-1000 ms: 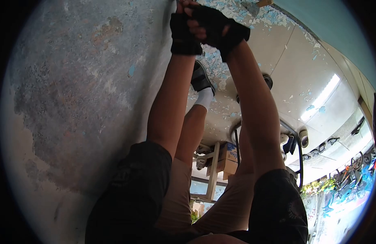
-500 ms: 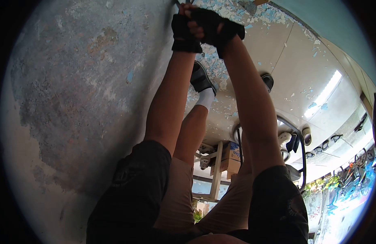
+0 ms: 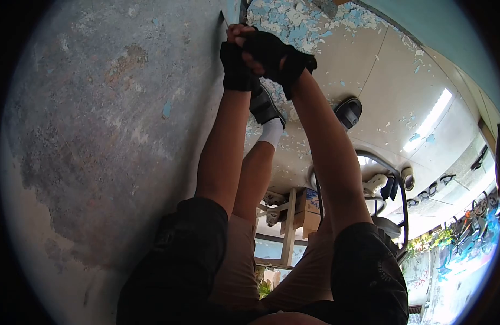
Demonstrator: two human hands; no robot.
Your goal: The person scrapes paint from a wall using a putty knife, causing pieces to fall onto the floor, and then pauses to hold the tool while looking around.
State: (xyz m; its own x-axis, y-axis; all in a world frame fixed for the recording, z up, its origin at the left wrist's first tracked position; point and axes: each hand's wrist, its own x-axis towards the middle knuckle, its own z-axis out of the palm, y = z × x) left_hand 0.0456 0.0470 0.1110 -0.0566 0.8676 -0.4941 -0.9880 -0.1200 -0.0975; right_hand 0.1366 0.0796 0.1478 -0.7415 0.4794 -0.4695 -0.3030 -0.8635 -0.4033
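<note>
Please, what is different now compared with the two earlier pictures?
The clasped left hand and right hand came down the picture along the wall, toward the body. A thin tool tip now shows above them. Nothing was taken or released. The right hand stays wrapped over the left.

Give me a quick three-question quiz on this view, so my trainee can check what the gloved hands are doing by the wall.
1. True or false: the left hand and the right hand are held well apart from each other.
2. Multiple choice: the floor near the hands is strewn with A) blue paint flakes, B) sawdust, C) nails.
3. Fill in: both hands wear black fingerless ____.

Key
1. False: they are clasped together, close to the wall, which is worn and patchy.
2. A.
3. gloves.
</note>
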